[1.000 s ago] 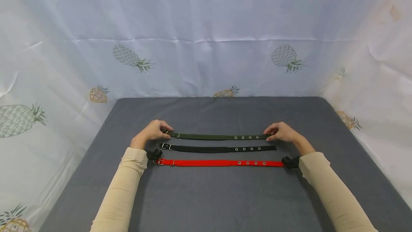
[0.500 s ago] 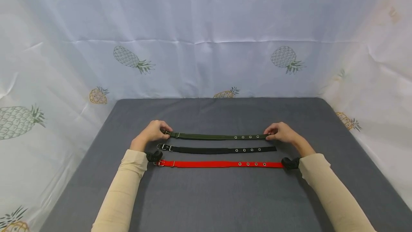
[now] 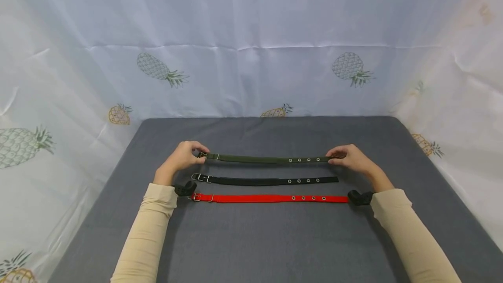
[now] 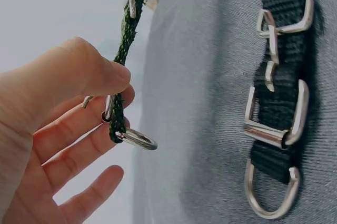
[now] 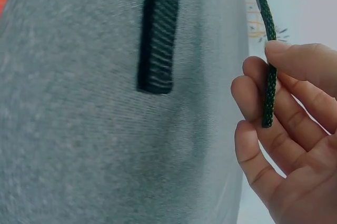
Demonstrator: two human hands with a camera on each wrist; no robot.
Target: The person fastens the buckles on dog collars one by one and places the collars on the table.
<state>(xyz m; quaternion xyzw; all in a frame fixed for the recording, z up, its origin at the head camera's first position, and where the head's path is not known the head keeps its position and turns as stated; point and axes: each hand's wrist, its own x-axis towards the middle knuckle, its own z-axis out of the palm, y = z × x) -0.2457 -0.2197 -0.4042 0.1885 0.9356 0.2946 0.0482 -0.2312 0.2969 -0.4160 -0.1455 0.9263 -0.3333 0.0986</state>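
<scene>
A dark green collar (image 3: 251,159) with metal eyelets is stretched between my two hands, raised off the grey cloth. My left hand (image 3: 184,157) pinches its buckle end between thumb and fingers; in the left wrist view a D-ring (image 4: 138,139) hangs below the pinch. At the other end my right hand (image 3: 353,159) pinches the plain tip (image 5: 269,97) between thumb and curled fingers. Nearer to me lies a black collar (image 3: 247,181), its buckle on the left. Closest is a red collar (image 3: 247,198), lying parallel, its right end partly hidden by the right wrist camera.
The grey cloth-covered table (image 3: 251,239) runs up to a white curtain (image 3: 251,82) printed with pineapples at the back and sides. Black wrist cameras (image 3: 184,188) sit above both ends of the red collar.
Both hands have lifted the green collar slightly, and it has shifted a little away from the black one. The right hand has moved slightly rightward. The black and red collars stay put.
</scene>
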